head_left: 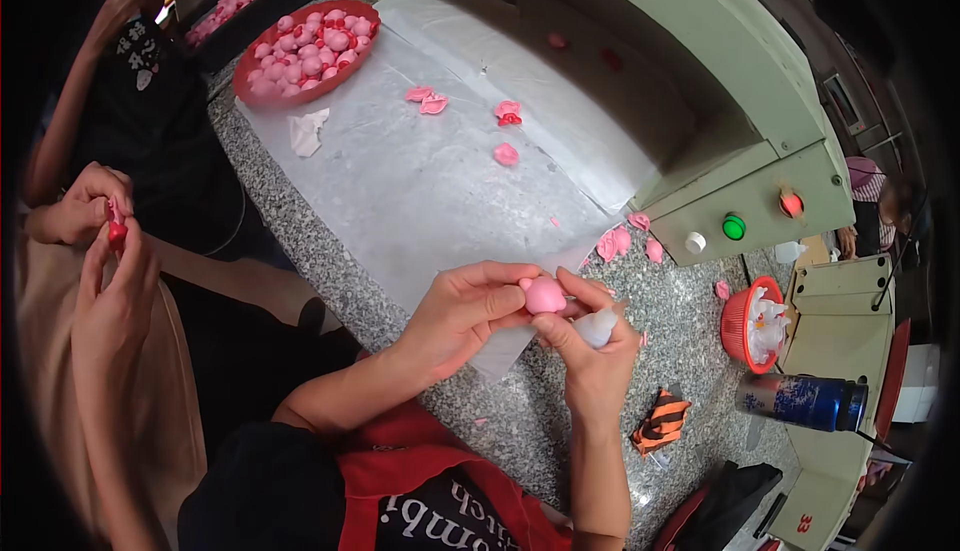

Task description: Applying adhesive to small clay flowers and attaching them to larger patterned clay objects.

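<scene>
My left hand [462, 309] pinches a small pink rounded piece [545, 295] with ear-like bumps, thumb and fingers closed on its left side. The fingertips of my right hand [592, 359] touch the same piece from the right. Tucked in the fingers of that hand is a small whitish translucent bottle [597, 329], partly covered. Below both hands lies the speckled grey worktop [520, 411], with a clear plastic sheet [370, 201] spread farther off. Several loose pink pieces [615, 243] lie just beyond my right hand.
A red basket [240, 96] of pink pieces stands far left. More pink pieces [506, 154] lie before a green machine housing [740, 91]. At right are a red tub [735, 326], a blue bottle [800, 401] and an orange-black wrapper [660, 423]. A co-worker's hands [115, 251] hold something red.
</scene>
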The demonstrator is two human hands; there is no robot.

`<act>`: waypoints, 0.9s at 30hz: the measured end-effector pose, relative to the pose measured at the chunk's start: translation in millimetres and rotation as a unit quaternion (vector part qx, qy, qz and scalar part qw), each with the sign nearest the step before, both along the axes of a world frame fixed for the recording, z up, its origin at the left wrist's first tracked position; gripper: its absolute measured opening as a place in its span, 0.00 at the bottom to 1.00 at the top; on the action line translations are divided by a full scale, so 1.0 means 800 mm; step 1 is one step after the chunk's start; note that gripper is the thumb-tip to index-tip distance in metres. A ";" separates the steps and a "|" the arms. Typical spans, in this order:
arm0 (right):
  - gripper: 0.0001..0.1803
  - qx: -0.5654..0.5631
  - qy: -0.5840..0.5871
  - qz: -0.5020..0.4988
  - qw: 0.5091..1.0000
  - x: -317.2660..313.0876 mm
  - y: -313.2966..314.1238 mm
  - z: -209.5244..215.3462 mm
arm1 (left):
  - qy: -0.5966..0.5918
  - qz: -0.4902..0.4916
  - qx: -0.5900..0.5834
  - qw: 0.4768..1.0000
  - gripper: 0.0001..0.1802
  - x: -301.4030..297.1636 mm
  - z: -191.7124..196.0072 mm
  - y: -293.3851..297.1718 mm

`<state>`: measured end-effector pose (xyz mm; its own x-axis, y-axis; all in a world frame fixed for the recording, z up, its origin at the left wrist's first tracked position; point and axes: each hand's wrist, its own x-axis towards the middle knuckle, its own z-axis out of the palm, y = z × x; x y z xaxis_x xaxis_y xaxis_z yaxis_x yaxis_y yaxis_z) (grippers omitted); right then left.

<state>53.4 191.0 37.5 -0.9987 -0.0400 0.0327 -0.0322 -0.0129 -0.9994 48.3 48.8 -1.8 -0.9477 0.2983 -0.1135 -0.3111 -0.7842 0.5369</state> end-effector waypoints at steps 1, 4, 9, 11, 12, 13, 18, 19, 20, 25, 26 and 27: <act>0.17 0.000 -0.001 -0.005 1.000 -0.002 -0.003 -0.003 | 0.012 0.014 -0.017 1.000 0.11 -0.003 0.000 -0.003; 0.17 -0.002 0.031 -0.003 1.000 -0.006 -0.011 -0.014 | 0.031 0.035 -0.031 0.998 0.11 -0.005 -0.002 -0.011; 0.16 0.053 0.090 0.011 0.994 -0.024 -0.028 -0.012 | 0.001 0.036 -0.022 0.999 0.10 -0.013 -0.004 -0.035; 0.16 0.139 0.106 0.072 0.982 -0.050 -0.036 -0.007 | -0.018 0.044 -0.093 0.995 0.10 -0.032 0.000 -0.058; 0.16 0.139 0.106 0.071 0.982 -0.064 -0.038 -0.004 | 0.028 0.069 -0.158 0.985 0.10 -0.048 0.008 -0.072; 0.15 0.125 0.037 0.054 0.990 -0.078 -0.037 0.002 | 0.075 0.091 -0.222 0.968 0.10 -0.071 0.020 -0.089; 0.15 0.065 -0.029 -0.011 0.997 -0.118 -0.019 0.015 | 0.153 0.434 -0.540 0.704 0.12 -0.201 0.033 -0.214; 0.16 0.075 -0.056 -0.014 0.996 -0.119 -0.012 0.013 | 0.135 0.465 -0.585 0.650 0.12 -0.216 0.036 -0.231; 0.16 0.085 -0.083 -0.019 0.993 -0.119 -0.007 0.010 | 0.133 0.466 -0.585 0.650 0.12 -0.231 0.036 -0.237; 0.15 0.243 -0.014 0.037 0.969 -0.105 0.005 -0.025 | 0.297 0.396 -0.690 0.528 0.10 -0.272 0.002 -0.137; 0.15 0.245 -0.016 0.033 0.969 -0.100 0.007 -0.027 | 0.271 0.281 -0.699 0.599 0.10 -0.274 -0.003 -0.103; 0.14 0.293 0.026 0.053 0.954 -0.094 0.005 -0.032 | 0.261 0.231 -0.740 0.576 0.10 -0.281 -0.011 -0.080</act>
<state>-21.6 195.3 11.9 -0.9857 -0.1673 0.0225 -0.1109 0.5415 -0.8333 -176.6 -15.2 -10.9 -0.9078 -0.0566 0.4156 0.2530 0.7163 0.6503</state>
